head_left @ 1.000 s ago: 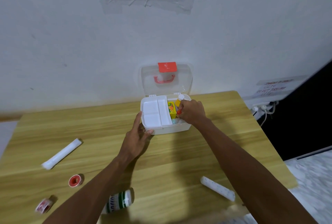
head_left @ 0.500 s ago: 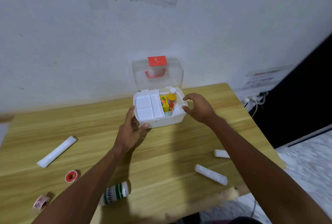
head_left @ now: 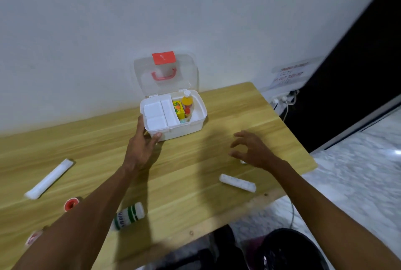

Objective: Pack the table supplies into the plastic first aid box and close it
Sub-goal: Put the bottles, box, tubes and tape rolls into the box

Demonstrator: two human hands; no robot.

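The white plastic first aid box [head_left: 186, 130] stands open near the table's far edge, its clear lid [head_left: 166, 74] upright against the wall. Inside sit a white tray insert, a yellow carton [head_left: 179, 109] and an orange bottle [head_left: 187, 100]. My left hand [head_left: 142, 141] grips the box's front left corner. My right hand [head_left: 252, 150] hovers over the table to the box's right, fingers spread and empty, above a small white item [head_left: 243, 162] that it mostly hides. A white roll [head_left: 237, 182] lies close to my right forearm.
On the left of the wooden table [head_left: 195, 172] lie a long white packet [head_left: 48, 179], a red tape roll [head_left: 70, 204] and another red-and-white roll [head_left: 32, 237]. A green-striped white bottle [head_left: 128, 215] lies near the front edge. A black bin [head_left: 290, 250] stands below.
My right hand has left the box after setting the orange bottle inside and moved right and toward me, over the table. My left hand stays on the box.
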